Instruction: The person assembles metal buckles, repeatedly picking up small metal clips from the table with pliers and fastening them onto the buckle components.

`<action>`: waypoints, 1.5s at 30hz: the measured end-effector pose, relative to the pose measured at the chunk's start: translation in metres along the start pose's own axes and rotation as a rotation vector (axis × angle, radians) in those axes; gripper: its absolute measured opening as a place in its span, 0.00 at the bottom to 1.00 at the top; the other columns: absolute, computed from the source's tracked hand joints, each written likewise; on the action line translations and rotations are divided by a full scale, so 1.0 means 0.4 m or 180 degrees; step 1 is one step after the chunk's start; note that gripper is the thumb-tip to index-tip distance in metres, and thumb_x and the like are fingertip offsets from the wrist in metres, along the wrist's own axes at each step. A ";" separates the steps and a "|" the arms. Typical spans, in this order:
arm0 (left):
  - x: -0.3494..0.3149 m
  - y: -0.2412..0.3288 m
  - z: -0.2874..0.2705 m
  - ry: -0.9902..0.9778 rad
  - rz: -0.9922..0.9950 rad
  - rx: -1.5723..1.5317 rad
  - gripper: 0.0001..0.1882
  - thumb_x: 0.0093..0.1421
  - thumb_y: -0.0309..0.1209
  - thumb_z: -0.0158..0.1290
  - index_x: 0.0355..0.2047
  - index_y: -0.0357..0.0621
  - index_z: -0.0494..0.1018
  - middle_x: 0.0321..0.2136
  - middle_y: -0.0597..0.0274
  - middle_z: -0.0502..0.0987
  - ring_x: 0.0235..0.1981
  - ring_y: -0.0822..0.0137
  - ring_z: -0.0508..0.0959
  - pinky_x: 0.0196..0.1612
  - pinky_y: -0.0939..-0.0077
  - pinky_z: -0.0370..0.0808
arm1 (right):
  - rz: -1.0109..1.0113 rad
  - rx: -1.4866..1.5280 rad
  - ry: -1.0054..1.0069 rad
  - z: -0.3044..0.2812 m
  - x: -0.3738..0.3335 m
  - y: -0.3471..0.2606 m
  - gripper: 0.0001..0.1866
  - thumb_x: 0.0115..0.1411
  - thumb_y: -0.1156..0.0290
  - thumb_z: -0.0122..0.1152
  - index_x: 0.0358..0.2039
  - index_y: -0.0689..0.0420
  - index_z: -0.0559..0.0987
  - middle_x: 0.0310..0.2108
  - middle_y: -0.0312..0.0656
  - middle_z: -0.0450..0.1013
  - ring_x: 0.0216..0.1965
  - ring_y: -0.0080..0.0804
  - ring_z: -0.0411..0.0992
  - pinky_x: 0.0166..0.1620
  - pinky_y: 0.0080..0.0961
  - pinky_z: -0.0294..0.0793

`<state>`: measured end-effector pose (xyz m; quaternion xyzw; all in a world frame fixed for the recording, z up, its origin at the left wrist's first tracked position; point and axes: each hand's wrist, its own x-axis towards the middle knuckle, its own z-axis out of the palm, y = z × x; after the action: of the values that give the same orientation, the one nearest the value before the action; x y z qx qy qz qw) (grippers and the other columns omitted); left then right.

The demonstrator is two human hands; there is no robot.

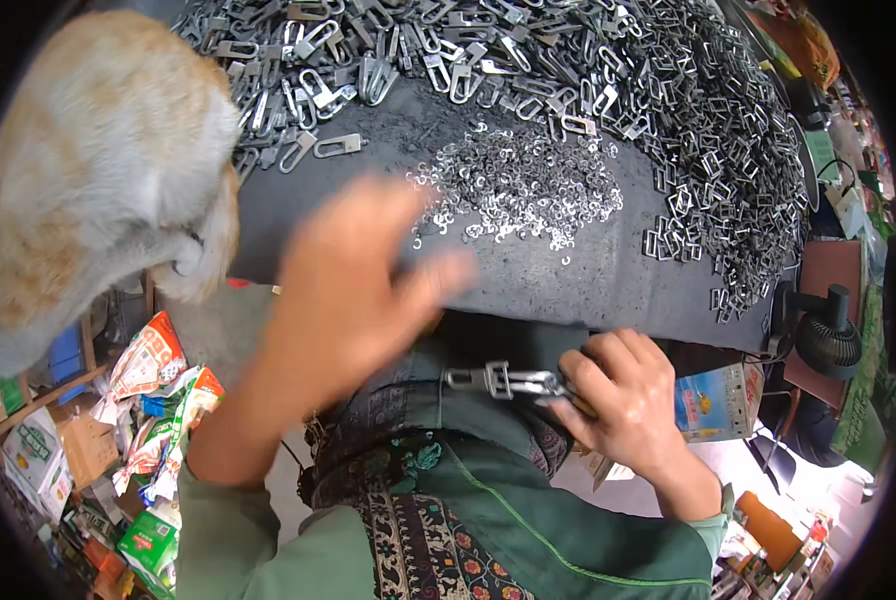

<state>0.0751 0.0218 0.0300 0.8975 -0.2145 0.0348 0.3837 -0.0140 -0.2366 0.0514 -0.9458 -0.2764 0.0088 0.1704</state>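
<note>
Clasping plier-like tool [546,385] in R hand [623,400], lower ctr, w/ frame [499,380] round clip [476,379]. Spreading blurred L hand [353,275], mid-left. Plus many loose clips [513,53] left, upper ctr.

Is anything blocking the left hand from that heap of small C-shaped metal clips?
Nothing visible. The blurred left hand appears near the left edge of the C-shaped metal clips; the cat is off to its left.
</note>
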 end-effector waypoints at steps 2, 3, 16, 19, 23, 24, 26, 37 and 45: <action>0.121 -0.053 -0.004 0.0859 -0.0038 0.1220 0.22 0.54 0.39 0.63 0.43 0.36 0.76 0.36 0.48 0.77 0.36 0.51 0.76 0.40 0.63 0.73 | 0.0169 -0.0081 -0.0074 0.013 0.002 -0.015 0.20 0.42 0.61 0.72 0.35 0.54 0.78 0.29 0.40 0.68 0.31 0.38 0.69 0.33 0.34 0.67; 0.174 -0.091 -0.005 0.1162 -0.0035 0.2233 0.22 0.54 0.43 0.62 0.40 0.37 0.76 0.35 0.47 0.76 0.39 0.48 0.76 0.40 0.60 0.73 | 0.0279 -0.0119 -0.0098 0.023 0.013 -0.025 0.19 0.43 0.62 0.72 0.35 0.54 0.78 0.29 0.40 0.68 0.33 0.38 0.69 0.35 0.34 0.67; 0.190 -0.138 0.038 0.0857 0.0400 0.2738 0.12 0.57 0.23 0.53 0.43 0.38 0.71 0.35 0.50 0.75 0.40 0.49 0.74 0.42 0.56 0.72 | 0.1617 -0.0487 0.1498 -0.024 0.028 0.260 0.09 0.50 0.73 0.65 0.31 0.59 0.76 0.29 0.47 0.73 0.31 0.46 0.74 0.34 0.41 0.72; 0.181 -0.138 0.030 0.0774 0.0346 0.2778 0.14 0.56 0.22 0.53 0.44 0.38 0.71 0.36 0.50 0.75 0.39 0.49 0.74 0.42 0.57 0.72 | 0.1821 -0.0928 0.1521 -0.025 0.097 0.284 0.08 0.52 0.71 0.65 0.30 0.59 0.76 0.29 0.47 0.75 0.32 0.46 0.76 0.33 0.40 0.73; 0.156 -0.149 0.012 0.0752 0.0043 0.2765 0.14 0.56 0.23 0.54 0.44 0.37 0.71 0.36 0.49 0.74 0.39 0.48 0.74 0.42 0.55 0.72 | 0.1629 -0.1751 0.1602 0.021 0.156 0.305 0.09 0.50 0.69 0.66 0.25 0.58 0.74 0.25 0.43 0.74 0.28 0.43 0.75 0.31 0.37 0.75; 0.147 -0.153 0.001 0.0768 -0.0023 0.2826 0.14 0.56 0.23 0.54 0.44 0.37 0.71 0.36 0.49 0.74 0.39 0.48 0.74 0.42 0.55 0.72 | 0.1461 -0.1981 0.1580 0.033 0.178 0.299 0.10 0.49 0.69 0.66 0.23 0.57 0.73 0.24 0.43 0.73 0.28 0.42 0.75 0.30 0.36 0.75; 0.137 -0.167 0.004 0.0792 -0.0060 0.2748 0.14 0.54 0.24 0.56 0.42 0.38 0.71 0.35 0.48 0.73 0.40 0.47 0.73 0.42 0.54 0.71 | 0.1384 -0.2172 0.1624 0.057 0.169 0.313 0.09 0.48 0.69 0.65 0.22 0.55 0.73 0.23 0.42 0.72 0.26 0.41 0.75 0.29 0.37 0.75; 0.108 -0.107 -0.064 0.1320 -0.0949 -0.2676 0.11 0.61 0.28 0.54 0.44 0.41 0.70 0.34 0.60 0.79 0.29 0.77 0.75 0.28 0.87 0.68 | 0.1742 -0.1411 0.1074 -0.009 0.174 0.279 0.09 0.55 0.69 0.63 0.30 0.60 0.75 0.29 0.47 0.73 0.33 0.52 0.74 0.35 0.42 0.72; -0.097 0.019 -0.001 -0.0606 -0.2341 -0.3991 0.11 0.63 0.24 0.52 0.46 0.39 0.71 0.30 0.58 0.79 0.24 0.77 0.73 0.26 0.85 0.68 | 0.1679 0.1358 0.0196 -0.066 0.143 0.124 0.08 0.58 0.72 0.63 0.32 0.63 0.75 0.23 0.39 0.68 0.26 0.22 0.65 0.31 0.24 0.66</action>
<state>0.0370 0.0313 0.0266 0.5225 0.0886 -0.3037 0.7918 0.0633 -0.2540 0.0646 -0.9276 -0.0088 0.0817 0.3645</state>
